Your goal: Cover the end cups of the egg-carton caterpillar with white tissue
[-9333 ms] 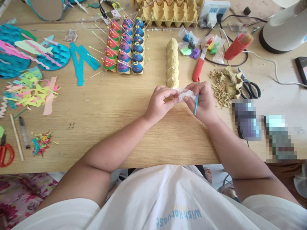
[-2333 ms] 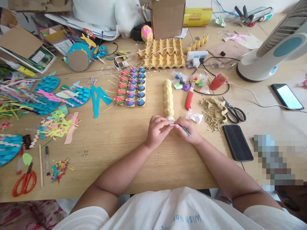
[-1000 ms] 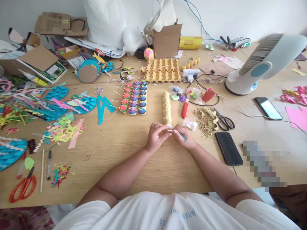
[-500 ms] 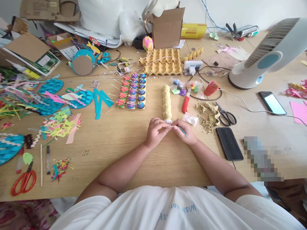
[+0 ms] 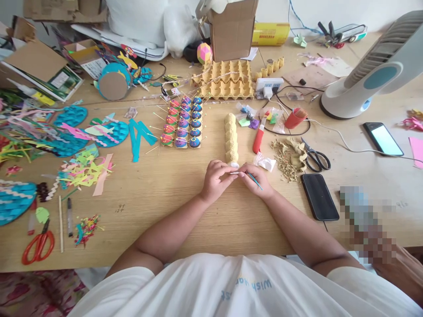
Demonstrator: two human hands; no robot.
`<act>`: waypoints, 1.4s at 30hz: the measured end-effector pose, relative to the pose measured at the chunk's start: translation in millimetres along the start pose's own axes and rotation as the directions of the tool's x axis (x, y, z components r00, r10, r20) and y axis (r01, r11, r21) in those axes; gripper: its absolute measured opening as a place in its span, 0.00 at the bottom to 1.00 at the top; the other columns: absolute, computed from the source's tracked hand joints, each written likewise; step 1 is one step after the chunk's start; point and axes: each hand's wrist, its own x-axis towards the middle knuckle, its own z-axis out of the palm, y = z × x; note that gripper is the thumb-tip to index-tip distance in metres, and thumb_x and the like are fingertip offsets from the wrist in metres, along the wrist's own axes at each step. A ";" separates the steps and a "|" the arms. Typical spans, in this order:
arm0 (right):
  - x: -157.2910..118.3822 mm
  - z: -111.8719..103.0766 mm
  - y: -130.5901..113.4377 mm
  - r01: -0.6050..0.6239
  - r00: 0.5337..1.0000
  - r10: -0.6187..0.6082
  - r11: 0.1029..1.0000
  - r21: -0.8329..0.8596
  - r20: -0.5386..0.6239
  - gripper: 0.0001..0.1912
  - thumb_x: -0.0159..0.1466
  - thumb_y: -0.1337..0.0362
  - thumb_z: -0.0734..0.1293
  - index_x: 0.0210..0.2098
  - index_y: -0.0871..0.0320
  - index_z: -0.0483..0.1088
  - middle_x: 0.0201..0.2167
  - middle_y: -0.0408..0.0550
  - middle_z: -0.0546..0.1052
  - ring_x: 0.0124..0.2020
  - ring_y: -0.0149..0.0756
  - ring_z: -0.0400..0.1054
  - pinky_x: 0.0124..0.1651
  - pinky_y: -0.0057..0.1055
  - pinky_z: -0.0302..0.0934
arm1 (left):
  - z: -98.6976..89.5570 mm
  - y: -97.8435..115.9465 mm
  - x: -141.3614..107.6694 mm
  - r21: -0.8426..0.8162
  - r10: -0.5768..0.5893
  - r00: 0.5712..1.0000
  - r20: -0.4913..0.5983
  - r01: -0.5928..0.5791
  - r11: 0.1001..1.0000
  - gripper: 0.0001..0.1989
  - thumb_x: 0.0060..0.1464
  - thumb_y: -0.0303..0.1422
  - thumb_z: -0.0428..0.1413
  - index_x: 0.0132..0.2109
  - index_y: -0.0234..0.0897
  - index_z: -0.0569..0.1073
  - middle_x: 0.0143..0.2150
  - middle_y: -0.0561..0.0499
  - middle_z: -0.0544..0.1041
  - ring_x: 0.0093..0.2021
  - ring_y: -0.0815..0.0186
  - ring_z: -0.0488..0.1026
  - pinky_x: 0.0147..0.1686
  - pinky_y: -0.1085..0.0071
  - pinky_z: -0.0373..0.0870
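My left hand (image 5: 214, 181) is closed in a pinch at the pale tip of a thin tool. Its fingertips meet those of my right hand (image 5: 257, 177), which is closed around that thin blue-handled tool (image 5: 255, 181). Whether a small white bit sits between the left fingers I cannot tell. Just beyond both hands lies a yellowish egg-carton strip (image 5: 231, 138), its bumps in a row pointing away from me. A white lump (image 5: 234, 165) shows at its near end, partly behind my fingers. A crumpled white packet (image 5: 264, 162) lies beside my right hand.
Painted egg-carton strips (image 5: 182, 123) with pins stand left of centre. To the right are a red-handled knife (image 5: 258, 140), carton scraps (image 5: 287, 160), black scissors (image 5: 317, 159), a dark phone (image 5: 320, 197) and a fan (image 5: 357, 83). Orange scissors (image 5: 38, 246) lie left. Another person's arm (image 5: 405, 268) rests right.
The view has shifted slightly. My hands keep nearly the same pinch, and the tool sits at a slightly different angle. The other person's arm now shows more at the lower right.
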 end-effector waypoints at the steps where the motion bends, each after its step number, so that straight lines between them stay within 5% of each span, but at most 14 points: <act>1: 0.2 0.1 -0.3 0.006 1.000 -0.006 1.000 -0.001 0.001 0.21 0.77 0.49 0.64 0.32 0.54 0.73 0.28 0.46 0.76 0.30 0.36 0.69 0.37 0.35 0.64 | 0.0 0.1 0.2 -0.002 0.012 1.000 -0.001 -0.012 1.000 0.06 0.64 0.36 0.68 0.47 0.44 0.84 0.39 0.51 0.85 0.44 0.63 0.78 0.50 0.62 0.73; 11: -0.4 -0.7 -1.2 -0.047 0.998 0.047 0.999 0.000 0.032 0.20 0.76 0.47 0.65 0.35 0.54 0.74 0.29 0.46 0.77 0.31 0.36 0.70 0.37 0.35 0.64 | -1.5 1.4 2.5 0.018 0.022 1.000 -0.006 -0.022 1.000 0.03 0.64 0.35 0.68 0.42 0.43 0.84 0.37 0.52 0.84 0.42 0.64 0.77 0.48 0.62 0.74; 22: -0.6 0.0 -1.8 -0.070 0.997 0.070 0.997 0.040 -0.008 0.20 0.76 0.47 0.65 0.35 0.54 0.74 0.29 0.46 0.76 0.30 0.35 0.69 0.38 0.36 0.65 | -2.6 4.0 2.1 -0.011 -0.042 0.999 0.018 0.042 0.999 0.08 0.66 0.36 0.67 0.50 0.43 0.81 0.41 0.51 0.85 0.45 0.62 0.79 0.52 0.59 0.74; 32: 0.7 -0.1 -1.1 -0.008 1.000 0.008 1.000 0.024 -0.009 0.20 0.77 0.50 0.65 0.33 0.54 0.74 0.27 0.44 0.74 0.29 0.34 0.67 0.37 0.35 0.63 | -1.4 2.8 2.4 -0.049 -0.044 0.999 -0.001 0.044 0.998 0.04 0.66 0.36 0.66 0.42 0.43 0.82 0.38 0.53 0.85 0.42 0.64 0.79 0.50 0.61 0.74; 42: 1.2 -0.4 -3.6 -0.028 0.999 0.028 1.000 0.000 0.043 0.25 0.77 0.45 0.63 0.30 0.54 0.73 0.24 0.45 0.73 0.29 0.37 0.67 0.38 0.38 0.64 | -3.7 0.2 -0.2 -0.035 -0.195 0.980 0.045 0.197 0.980 0.23 0.71 0.52 0.56 0.32 0.42 0.77 0.32 0.50 0.80 0.38 0.62 0.77 0.44 0.60 0.73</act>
